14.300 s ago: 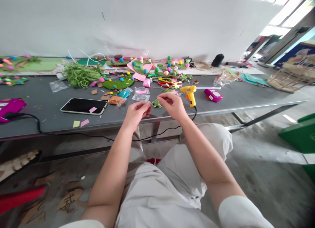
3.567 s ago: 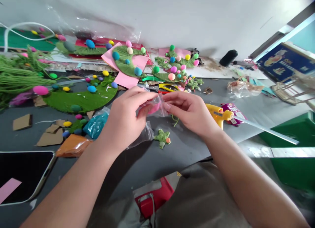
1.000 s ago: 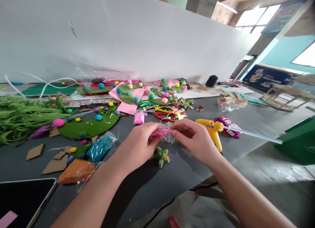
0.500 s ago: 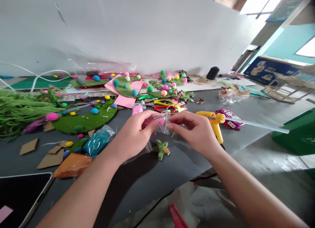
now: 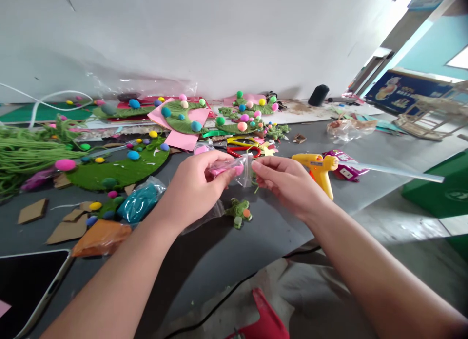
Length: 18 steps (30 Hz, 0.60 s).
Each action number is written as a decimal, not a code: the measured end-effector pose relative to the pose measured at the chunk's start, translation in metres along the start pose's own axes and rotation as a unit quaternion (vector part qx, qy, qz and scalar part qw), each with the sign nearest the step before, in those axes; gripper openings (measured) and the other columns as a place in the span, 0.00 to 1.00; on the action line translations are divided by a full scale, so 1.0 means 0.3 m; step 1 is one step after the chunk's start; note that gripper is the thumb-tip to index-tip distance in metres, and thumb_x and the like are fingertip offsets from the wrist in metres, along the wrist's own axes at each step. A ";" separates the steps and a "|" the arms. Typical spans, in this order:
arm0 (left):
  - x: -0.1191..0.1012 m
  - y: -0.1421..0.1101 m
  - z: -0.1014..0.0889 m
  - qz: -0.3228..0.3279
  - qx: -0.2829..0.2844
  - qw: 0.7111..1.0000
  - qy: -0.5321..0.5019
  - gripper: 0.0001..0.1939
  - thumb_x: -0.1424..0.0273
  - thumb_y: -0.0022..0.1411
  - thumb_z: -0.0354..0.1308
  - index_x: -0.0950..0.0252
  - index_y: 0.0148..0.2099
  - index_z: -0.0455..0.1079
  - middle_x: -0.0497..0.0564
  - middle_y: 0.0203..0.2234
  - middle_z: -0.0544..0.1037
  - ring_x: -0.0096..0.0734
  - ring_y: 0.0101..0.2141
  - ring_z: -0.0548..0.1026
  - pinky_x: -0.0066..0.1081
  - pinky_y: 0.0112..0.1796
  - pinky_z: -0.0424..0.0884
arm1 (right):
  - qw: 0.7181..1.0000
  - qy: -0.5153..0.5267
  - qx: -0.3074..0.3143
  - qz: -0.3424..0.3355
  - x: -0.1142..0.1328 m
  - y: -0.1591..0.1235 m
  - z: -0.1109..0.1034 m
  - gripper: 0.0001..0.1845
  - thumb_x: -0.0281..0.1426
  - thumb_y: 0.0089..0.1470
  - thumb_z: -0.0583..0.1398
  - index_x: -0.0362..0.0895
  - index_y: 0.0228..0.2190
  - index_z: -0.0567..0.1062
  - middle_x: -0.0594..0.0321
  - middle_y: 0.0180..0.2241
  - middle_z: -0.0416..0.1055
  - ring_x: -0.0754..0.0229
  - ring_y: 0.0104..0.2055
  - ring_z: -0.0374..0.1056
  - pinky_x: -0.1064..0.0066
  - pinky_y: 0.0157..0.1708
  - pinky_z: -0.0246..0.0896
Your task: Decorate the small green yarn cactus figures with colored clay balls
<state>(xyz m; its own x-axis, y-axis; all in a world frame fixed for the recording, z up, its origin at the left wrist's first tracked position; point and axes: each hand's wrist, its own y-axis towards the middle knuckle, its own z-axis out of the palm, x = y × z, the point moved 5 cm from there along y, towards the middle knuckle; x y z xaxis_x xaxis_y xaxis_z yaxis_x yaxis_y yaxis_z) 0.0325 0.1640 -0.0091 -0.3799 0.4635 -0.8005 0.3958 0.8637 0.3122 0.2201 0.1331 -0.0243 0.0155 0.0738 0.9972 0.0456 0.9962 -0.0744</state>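
Observation:
My left hand (image 5: pixel 199 185) is closed round a small clear plastic bag (image 5: pixel 244 172) with something pink inside. At the bag's right end, my right hand (image 5: pixel 287 180) pinches its clear edge between thumb and forefinger. Just below the hands a small green knotted yarn piece (image 5: pixel 239 212) with orange and pale green pompoms lies on the dark table. A yellow glue gun (image 5: pixel 320 170) with a long clear glue stick rests beside my right hand. Behind the hands are red-handled scissors (image 5: pixel 244 149).
Green pompom-covered crescents (image 5: pixel 120 173) lie at left and back, near green yarn (image 5: pixel 29 149). Bags of teal (image 5: pixel 141 202) and orange (image 5: pixel 100 237) material and a tablet (image 5: pixel 32 285) are at left. A purple packet (image 5: pixel 345 166) lies right, with a green bin (image 5: pixel 442 183) beyond the table edge.
The view has shifted slightly, and more of a red object shows below the table. My right fingers have drawn closer together at the bag's edge; my left hand keeps its hold.

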 end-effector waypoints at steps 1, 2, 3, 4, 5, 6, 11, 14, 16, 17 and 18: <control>0.003 0.001 -0.004 0.002 -0.011 1.000 0.005 0.15 0.56 0.67 0.63 0.61 0.46 0.78 0.54 0.38 0.85 0.38 0.34 0.81 0.32 0.31 0.77 | 1.000 0.004 -0.001 0.003 -0.001 0.000 -0.006 0.20 0.45 0.46 0.74 0.42 0.29 0.79 0.66 0.26 0.68 0.67 0.29 0.61 0.74 0.30 0.61; 0.006 0.002 -0.009 0.004 -0.022 1.000 0.009 0.15 0.56 0.67 0.64 0.61 0.47 0.78 0.55 0.39 0.85 0.38 0.34 0.82 0.32 0.31 0.77 | 1.000 0.006 -0.001 0.006 -0.003 -0.001 -0.011 0.20 0.45 0.46 0.74 0.42 0.28 0.79 0.66 0.26 0.68 0.67 0.29 0.62 0.73 0.30 0.61; 0.008 0.003 -0.012 0.005 -0.031 0.999 0.013 0.16 0.56 0.66 0.64 0.62 0.47 0.78 0.55 0.39 0.85 0.39 0.34 0.82 0.32 0.31 0.77 | 1.000 0.007 0.000 0.009 -0.006 -0.003 -0.016 0.19 0.45 0.47 0.74 0.42 0.28 0.78 0.66 0.27 0.68 0.67 0.30 0.63 0.73 0.31 0.63; 0.009 0.004 -0.012 0.005 -0.035 0.999 0.013 0.16 0.56 0.65 0.65 0.62 0.48 0.78 0.55 0.38 0.85 0.39 0.34 0.82 0.32 0.30 0.77 | 1.000 0.005 -0.001 0.012 -0.009 -0.005 -0.021 0.19 0.44 0.48 0.74 0.42 0.28 0.79 0.65 0.28 0.69 0.66 0.31 0.65 0.73 0.33 0.64; 0.009 0.005 -0.011 0.006 -0.035 0.999 0.009 0.16 0.56 0.65 0.66 0.62 0.48 0.78 0.55 0.37 0.85 0.38 0.33 0.82 0.32 0.30 0.77 | 1.000 0.002 -0.002 0.015 -0.013 -0.007 -0.024 0.18 0.43 0.48 0.74 0.42 0.29 0.80 0.64 0.29 0.70 0.65 0.32 0.66 0.72 0.35 0.66; 0.007 0.006 -0.008 0.007 -0.032 0.999 0.004 0.17 0.56 0.65 0.66 0.62 0.49 0.78 0.54 0.36 0.85 0.37 0.32 0.82 0.31 0.29 0.76 | 1.000 -0.002 -0.003 0.016 -0.017 -0.010 -0.026 0.17 0.43 0.49 0.73 0.43 0.31 0.81 0.64 0.31 0.72 0.65 0.33 0.67 0.71 0.36 0.68; -0.004 0.006 0.004 -0.014 -0.016 0.999 -0.027 0.17 0.57 0.64 0.66 0.62 0.50 0.78 0.52 0.34 0.84 0.35 0.31 0.80 0.30 0.29 0.75 | 1.000 -0.024 0.008 -0.018 -0.013 -0.017 -0.008 0.15 0.40 0.50 0.73 0.44 0.36 0.82 0.62 0.35 0.76 0.64 0.35 0.70 0.70 0.38 0.71; -0.008 0.006 0.001 -0.044 -0.017 0.998 -0.039 0.17 0.57 0.64 0.66 0.62 0.50 0.78 0.52 0.35 0.84 0.36 0.32 0.81 0.30 0.32 0.76 | 0.999 -0.030 0.001 -0.030 -0.003 -0.021 -0.015 0.13 0.38 0.51 0.73 0.43 0.34 0.81 0.62 0.33 0.77 0.64 0.35 0.71 0.71 0.39 0.73; -0.015 0.007 -0.002 -0.053 -0.018 0.997 -0.049 0.17 0.57 0.63 0.67 0.61 0.49 0.79 0.51 0.34 0.84 0.36 0.32 0.81 0.30 0.31 0.75 | 0.999 -0.029 0.009 -0.019 -0.001 -0.028 -0.028 0.13 0.38 0.53 0.72 0.43 0.34 0.80 0.61 0.34 0.78 0.63 0.37 0.74 0.69 0.43 0.74; -0.017 0.008 -0.002 -0.057 -0.017 0.997 -0.053 0.17 0.56 0.62 0.67 0.61 0.49 0.79 0.51 0.34 0.83 0.35 0.31 0.80 0.30 0.31 0.75 | 0.999 -0.026 0.017 -0.014 0.000 -0.032 -0.035 0.13 0.38 0.54 0.71 0.43 0.35 0.79 0.60 0.35 0.79 0.62 0.39 0.76 0.68 0.44 0.75; -0.020 0.008 -0.002 -0.061 -0.015 0.996 -0.056 0.18 0.56 0.62 0.68 0.61 0.49 0.79 0.51 0.33 0.83 0.35 0.31 0.80 0.30 0.31 0.75 | 0.999 -0.022 0.024 -0.012 0.002 -0.037 -0.041 0.13 0.38 0.55 0.71 0.43 0.36 0.79 0.58 0.37 0.80 0.61 0.40 0.77 0.67 0.46 0.75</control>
<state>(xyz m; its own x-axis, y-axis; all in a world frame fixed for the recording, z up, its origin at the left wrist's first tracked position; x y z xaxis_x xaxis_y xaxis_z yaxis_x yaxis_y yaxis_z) 0.0351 0.1635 -0.0032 -0.3277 0.3316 -0.8846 0.3266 0.9184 0.2233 0.2320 0.1214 -0.0230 -0.0298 0.0506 0.9983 -0.0018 0.9987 -0.0507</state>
